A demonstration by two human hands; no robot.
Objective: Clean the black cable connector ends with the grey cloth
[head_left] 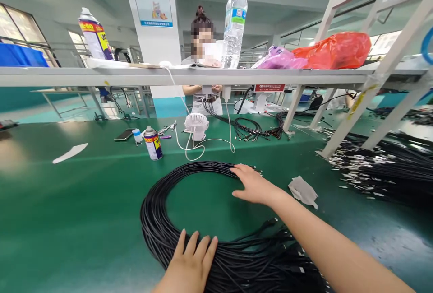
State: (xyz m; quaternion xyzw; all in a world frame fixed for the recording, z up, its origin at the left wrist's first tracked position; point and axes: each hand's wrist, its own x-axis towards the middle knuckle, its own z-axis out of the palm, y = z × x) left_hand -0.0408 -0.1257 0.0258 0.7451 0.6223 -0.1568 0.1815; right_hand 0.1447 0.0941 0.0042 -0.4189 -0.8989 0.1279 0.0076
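A thick bundle of black cables (154, 214) lies in a curve on the green table, its two ends toward the right. My left hand (191, 261) rests flat on the near side of the bundle, fingers stretched forward over the cables. At the far end of the bundle is my right hand (252, 184), its thumb apart from the fingers and the fingertips at the cables. Small connectors show at the near cable ends under my right forearm; those at the far end are partly hidden behind my right hand.
A spray can (153, 143), white fan (196, 126) and phone (124, 135) stand or lie beyond the bundle. A crumpled cloth (303, 191) lies right of my right hand. More black cables (389, 166) pile up under the shelf (189, 77). Opposite, a person (206, 99) faces this way.
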